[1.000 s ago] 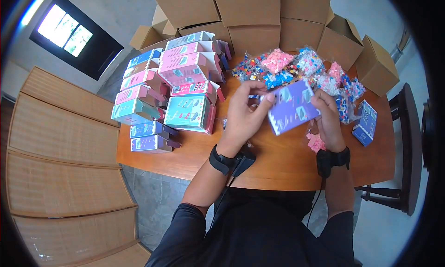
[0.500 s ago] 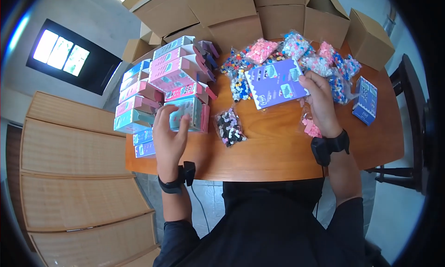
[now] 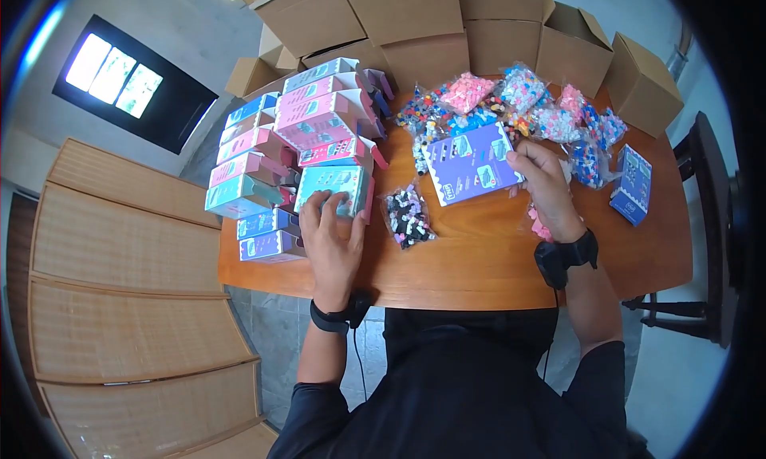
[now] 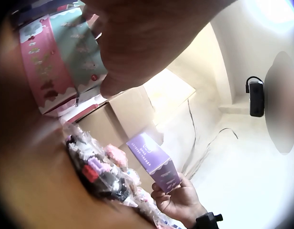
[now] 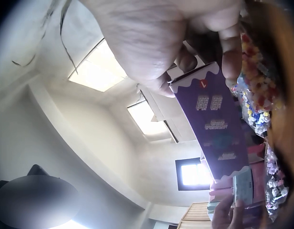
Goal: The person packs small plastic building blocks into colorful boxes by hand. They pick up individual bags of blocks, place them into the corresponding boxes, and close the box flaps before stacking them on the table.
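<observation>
In the head view a purple printed box (image 3: 471,165) is held up over the table, pinched at its right edge by my right hand (image 3: 546,192). The right wrist view shows its narrow side, with thumb and fingers at one end. My left hand (image 3: 331,244) rests with spread fingers on a teal printed box (image 3: 319,177) in the stack at left. In the left wrist view its thumb lies along the teal side of that stack, beside a pink box (image 4: 46,67). A clear bag of black, white and lilac pieces (image 3: 408,216) lies between the hands.
Pink, teal and blue boxes (image 3: 315,120), several with flaps up, are stacked at left. Bags of coloured pieces (image 3: 523,88) are heaped at the back right. A blue-violet box (image 3: 632,184) stands near the right edge. Large cardboard boxes (image 3: 503,52) line the back.
The left hand has let go of the purple box, moved left and come down on the teal box. The right hand keeps the purple box. The bag of dark pieces is now uncovered.
</observation>
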A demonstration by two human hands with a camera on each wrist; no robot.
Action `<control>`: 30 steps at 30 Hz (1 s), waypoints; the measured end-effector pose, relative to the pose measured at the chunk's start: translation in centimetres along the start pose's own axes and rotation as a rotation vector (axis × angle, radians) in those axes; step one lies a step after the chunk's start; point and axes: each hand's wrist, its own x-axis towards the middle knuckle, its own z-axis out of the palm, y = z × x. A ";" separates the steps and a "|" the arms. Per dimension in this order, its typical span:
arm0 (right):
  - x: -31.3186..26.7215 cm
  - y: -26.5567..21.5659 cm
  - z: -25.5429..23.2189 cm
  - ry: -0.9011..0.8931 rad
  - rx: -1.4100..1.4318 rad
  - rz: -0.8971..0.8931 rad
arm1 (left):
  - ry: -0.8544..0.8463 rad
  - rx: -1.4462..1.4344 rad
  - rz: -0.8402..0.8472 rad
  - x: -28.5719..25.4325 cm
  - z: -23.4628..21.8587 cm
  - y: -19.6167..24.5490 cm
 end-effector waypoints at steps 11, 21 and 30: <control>-0.6 -1.5 4.1 -0.148 0.171 0.198 | -0.010 -0.080 -0.012 0.1 -0.7 -1.0; 1.2 0.5 15.2 -0.179 0.246 0.249 | 0.111 -0.135 -0.094 -0.5 -1.3 -0.6; 1.7 1.5 17.7 -0.194 -0.281 0.071 | 0.147 -0.042 -0.112 -1.1 -1.2 -0.8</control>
